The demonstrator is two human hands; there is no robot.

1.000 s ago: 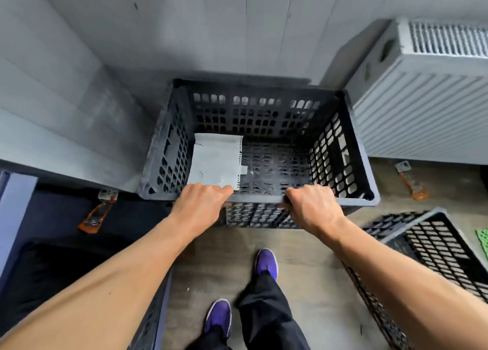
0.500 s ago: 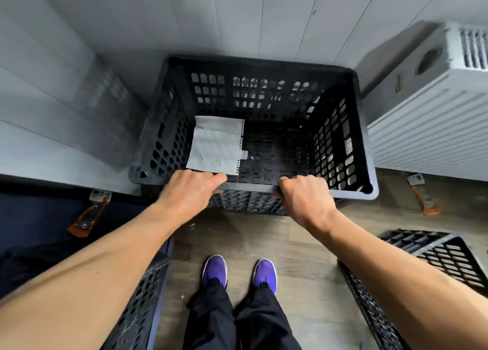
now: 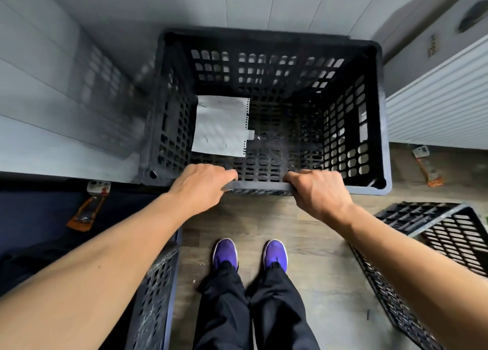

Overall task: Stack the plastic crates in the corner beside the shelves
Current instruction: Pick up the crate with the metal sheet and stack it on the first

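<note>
- Both hands clamp the near rim of a black perforated plastic crate (image 3: 266,106): the left hand (image 3: 200,188) and the right hand (image 3: 315,191) sit apart on that rim, fingers curled over it, with bare rim between them.
- Beyond the hands the crate stands in the corner, its far rim close to the grey panelled wall (image 3: 237,3) and its left side close to the grey wall panel (image 3: 52,98) left of the left hand.
- To the right of the right hand the crate's right rim runs just beside a white ribbed radiator (image 3: 438,111).
- A torn white sheet of paper (image 3: 220,125) lies on the crate floor, just ahead of the left hand; its marks are too small to read.
- A small label on the radiator's end panel is too blurred to read.
- Below the hands, the wooden floor (image 3: 311,283) is open around two purple shoes (image 3: 224,252).
- A second black crate (image 3: 155,296) edges in under the left forearm, and a third black lattice crate (image 3: 443,244) lies tilted under the right forearm.
</note>
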